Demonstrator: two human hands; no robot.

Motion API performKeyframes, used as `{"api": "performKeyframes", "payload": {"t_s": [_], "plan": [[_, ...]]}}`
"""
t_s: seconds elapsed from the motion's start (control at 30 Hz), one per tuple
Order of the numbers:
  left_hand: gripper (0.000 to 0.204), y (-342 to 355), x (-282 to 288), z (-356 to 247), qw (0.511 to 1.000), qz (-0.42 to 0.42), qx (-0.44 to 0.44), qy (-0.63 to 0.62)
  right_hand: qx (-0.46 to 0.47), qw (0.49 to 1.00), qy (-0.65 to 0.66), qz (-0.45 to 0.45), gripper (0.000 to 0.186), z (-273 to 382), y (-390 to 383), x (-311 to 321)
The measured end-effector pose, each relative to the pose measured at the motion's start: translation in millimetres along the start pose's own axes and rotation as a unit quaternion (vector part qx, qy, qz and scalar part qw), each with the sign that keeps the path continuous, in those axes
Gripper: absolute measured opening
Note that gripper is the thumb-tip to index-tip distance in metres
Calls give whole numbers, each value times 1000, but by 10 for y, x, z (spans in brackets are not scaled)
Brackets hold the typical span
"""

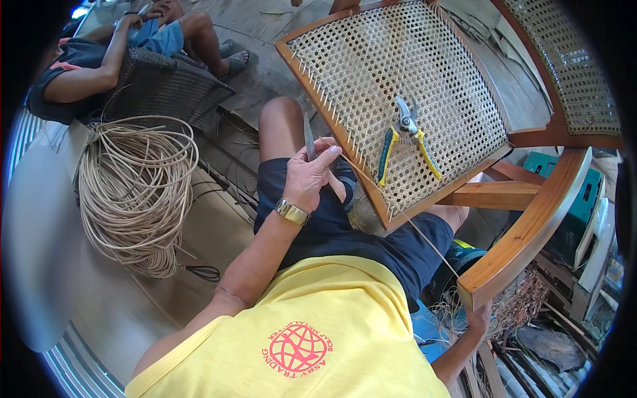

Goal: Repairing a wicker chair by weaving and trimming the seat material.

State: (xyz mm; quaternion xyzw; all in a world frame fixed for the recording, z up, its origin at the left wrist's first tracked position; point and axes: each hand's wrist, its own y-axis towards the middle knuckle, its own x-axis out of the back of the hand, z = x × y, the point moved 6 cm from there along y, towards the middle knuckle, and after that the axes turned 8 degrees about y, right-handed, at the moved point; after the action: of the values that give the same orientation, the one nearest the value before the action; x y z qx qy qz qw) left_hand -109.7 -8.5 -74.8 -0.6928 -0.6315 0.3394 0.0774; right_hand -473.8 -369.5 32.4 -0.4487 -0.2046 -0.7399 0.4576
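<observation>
My left hand [307, 178] is closed around a narrow, pointed metal knife [309, 134], its blade pointing up. The fingertips also pinch a thin cane strand [430, 243] at the left edge of a wooden chair's woven cane seat [458, 79]. From there the strand runs along the frame and down to the chair's curved armrest [531, 245]. Behind the armrest's end is my right hand [479, 317]; its fingers are hidden. Pruning shears [407, 125] with yellow and blue-green handles lie spread on the cane mesh. Short strand ends stick up along the seat's left side.
A large looped bundle of rattan [136, 199] hangs at the left. Beyond it another person [83, 83] sits in a dark wicker chair [156, 86]. The chair's caned backrest [574, 66] rises at the right, near a green crate [587, 192] and piled wood scraps [551, 345].
</observation>
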Motion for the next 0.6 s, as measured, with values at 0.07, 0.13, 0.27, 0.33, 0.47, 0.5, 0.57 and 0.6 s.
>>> {"api": "performKeyframes", "payload": {"t_s": [0.07,0.13,0.27,0.33,0.47,0.5,0.57,0.6], "plan": [[23,-13,8,-19,1000,-5,-4,15,-106,988,109,16,30,25,28,128],[25,-23,18,-15,999,-10,-7,30,-159,984,72,34,29,36,169,230],[26,-58,16,-28,996,-1,-48,78,-107,989,-83,61,29,35,223,225],[25,-103,18,-44,994,-2,-55,95,-116,992,-18,57,32,342,277,74],[21,-138,-50,-2,996,16,-47,77,-48,981,186,27,38,1019,553,-586],[20,-148,-69,19,996,23,-44,76,98,993,62,21,38,1268,649,-759],[19,-205,-82,42,994,34,-56,89,130,974,182,29,38,1744,813,-1054],[18,-244,-105,52,992,46,-66,98,149,972,182,13,36,1918,878,-1195]]}}
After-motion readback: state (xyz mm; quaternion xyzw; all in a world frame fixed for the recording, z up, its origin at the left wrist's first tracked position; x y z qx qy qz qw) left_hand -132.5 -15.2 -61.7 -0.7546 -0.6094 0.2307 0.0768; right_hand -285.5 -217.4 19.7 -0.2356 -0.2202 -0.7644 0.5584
